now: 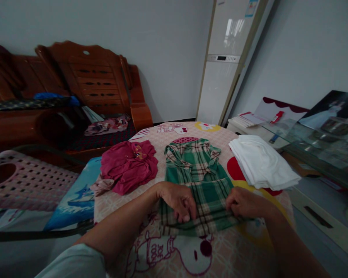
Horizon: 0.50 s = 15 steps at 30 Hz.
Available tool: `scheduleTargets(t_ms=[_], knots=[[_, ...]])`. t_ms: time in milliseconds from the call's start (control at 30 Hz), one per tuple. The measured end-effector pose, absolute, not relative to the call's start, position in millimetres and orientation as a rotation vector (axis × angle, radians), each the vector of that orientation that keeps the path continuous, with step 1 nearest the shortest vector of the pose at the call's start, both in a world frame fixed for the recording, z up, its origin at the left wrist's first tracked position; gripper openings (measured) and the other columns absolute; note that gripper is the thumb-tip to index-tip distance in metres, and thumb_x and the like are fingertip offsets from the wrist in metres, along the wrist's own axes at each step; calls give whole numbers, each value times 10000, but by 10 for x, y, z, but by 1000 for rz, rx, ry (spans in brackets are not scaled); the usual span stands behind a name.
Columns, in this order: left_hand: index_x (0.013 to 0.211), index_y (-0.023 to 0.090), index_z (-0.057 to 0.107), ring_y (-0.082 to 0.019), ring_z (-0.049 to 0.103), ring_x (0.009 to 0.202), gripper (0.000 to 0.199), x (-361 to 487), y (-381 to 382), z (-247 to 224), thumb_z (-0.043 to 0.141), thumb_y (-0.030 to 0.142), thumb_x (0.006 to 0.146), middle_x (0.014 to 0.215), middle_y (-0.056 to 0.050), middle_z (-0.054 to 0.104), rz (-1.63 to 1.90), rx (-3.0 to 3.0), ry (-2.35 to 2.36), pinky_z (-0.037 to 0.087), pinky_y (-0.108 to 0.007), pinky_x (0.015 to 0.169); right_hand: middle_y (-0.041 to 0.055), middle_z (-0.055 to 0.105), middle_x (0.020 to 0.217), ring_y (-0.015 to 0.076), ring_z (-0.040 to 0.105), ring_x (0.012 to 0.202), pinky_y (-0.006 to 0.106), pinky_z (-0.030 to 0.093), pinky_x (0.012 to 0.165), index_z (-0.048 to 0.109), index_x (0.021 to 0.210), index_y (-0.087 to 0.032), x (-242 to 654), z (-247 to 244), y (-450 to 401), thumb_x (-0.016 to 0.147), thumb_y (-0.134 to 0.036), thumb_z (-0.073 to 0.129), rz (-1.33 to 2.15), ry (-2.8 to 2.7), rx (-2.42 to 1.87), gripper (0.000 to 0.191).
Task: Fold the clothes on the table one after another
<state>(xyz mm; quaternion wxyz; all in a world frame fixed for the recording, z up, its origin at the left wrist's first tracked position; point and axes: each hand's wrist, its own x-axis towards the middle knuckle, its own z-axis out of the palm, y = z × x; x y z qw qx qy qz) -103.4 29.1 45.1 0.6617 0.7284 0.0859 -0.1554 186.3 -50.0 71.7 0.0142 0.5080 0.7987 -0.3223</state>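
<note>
A green plaid shirt [207, 193] lies spread on the round table, its collar end pointing away from me and its lower edge towards me. My left hand [179, 202] rests on the lower left part of the shirt, its fingers curled in against the fabric. At the shirt's right edge, my right hand [245, 202] is closed with the cloth between its fingers. To the left lies a crumpled dark pink garment [129, 164]. A folded stack of white cloth [261, 162] lies to the right of the shirt.
A patterned tablecloth [229, 251] covers the table. On the left are a pink woven basket [31, 181], a blue printed item [78, 197] and a wooden bench [98, 81]. A glass shelf [321, 148] stands close on the right; a tall white cabinet unit [217, 81] stands behind.
</note>
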Motion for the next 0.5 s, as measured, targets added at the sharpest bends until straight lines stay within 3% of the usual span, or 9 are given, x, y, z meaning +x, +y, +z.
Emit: scheduleTargets(t_ms=[133, 300, 400, 500], knots=[[951, 145, 735, -170, 691, 678, 342, -1218, 606, 586, 734, 446, 789, 757, -56, 732, 34, 1676, 532, 556, -241, 616, 13, 720, 730, 140, 605, 637, 223, 380, 584, 775, 876, -171, 1720, 1017, -440, 800, -231, 550, -1027, 2645, 1607, 245], [815, 137, 686, -142, 613, 581, 182, -1485, 1326, 563, 644, 314, 814, 615, -21, 640, 926, 1746, 1323, 501, -227, 577, 28, 703, 696, 147, 623, 678, 233, 400, 642, 746, 799, -161, 1291, 1129, -26, 894, -216, 485, -728, 2879, 1667, 283], [818, 146, 691, -179, 648, 721, 123, -1544, 1616, 456, 581, 201, 831, 695, -55, 672, 1095, 1729, 1762, 487, -244, 665, 57, 744, 860, 177, 659, 821, 254, 430, 742, 756, 885, -173, 965, 966, 275, 902, -195, 517, -388, 2920, 1711, 241], [768, 141, 689, -249, 661, 899, 150, -1533, 1790, 342, 579, 220, 833, 801, -119, 707, 1069, 1698, 1878, 473, -283, 752, 89, 732, 986, 209, 655, 942, 289, 458, 833, 730, 1070, -182, 702, 674, 469, 925, -246, 564, -220, 2879, 1835, 229]])
